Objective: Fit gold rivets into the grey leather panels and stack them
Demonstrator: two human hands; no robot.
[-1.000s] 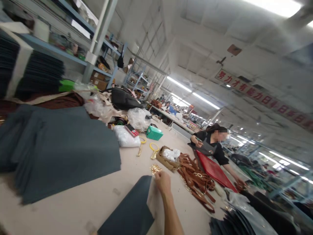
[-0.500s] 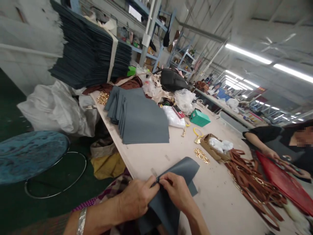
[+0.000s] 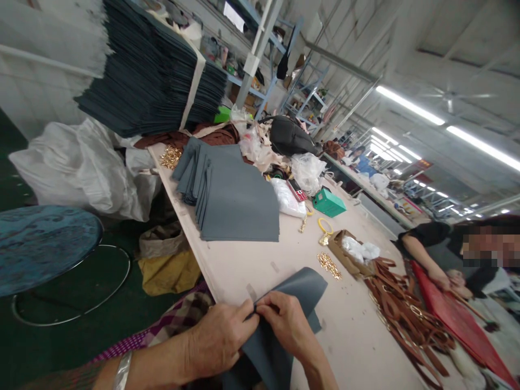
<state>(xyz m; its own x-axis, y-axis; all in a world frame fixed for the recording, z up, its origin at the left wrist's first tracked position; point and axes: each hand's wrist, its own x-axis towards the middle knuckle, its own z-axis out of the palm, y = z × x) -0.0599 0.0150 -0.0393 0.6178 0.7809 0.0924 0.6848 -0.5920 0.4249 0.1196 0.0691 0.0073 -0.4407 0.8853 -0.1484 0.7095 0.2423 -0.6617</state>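
A folded dark grey-blue sheet of leather-like material lies over the near edge of the table, its lower part hanging toward me. My left hand pinches its edge between thumb and forefinger. Right beside it, my right hand is closed on the same edge, fingertips almost meeting the left ones. Anything small between the fingertips is hidden. Farther up the table rests a fanned stack of similar grey sheets. A small pile of gold metal pieces lies to the right of the held sheet.
Brown straps with gold rings cover the table's right side, near an opened carton. Across from me a person handles a red piece. A green box stands farther back. At left is a blue round stool.
Both hands keep their pinch on the sheet's edge with little movement. My view has shifted slightly. The person opposite has moved their hands and now holds a thin stick-like tool.
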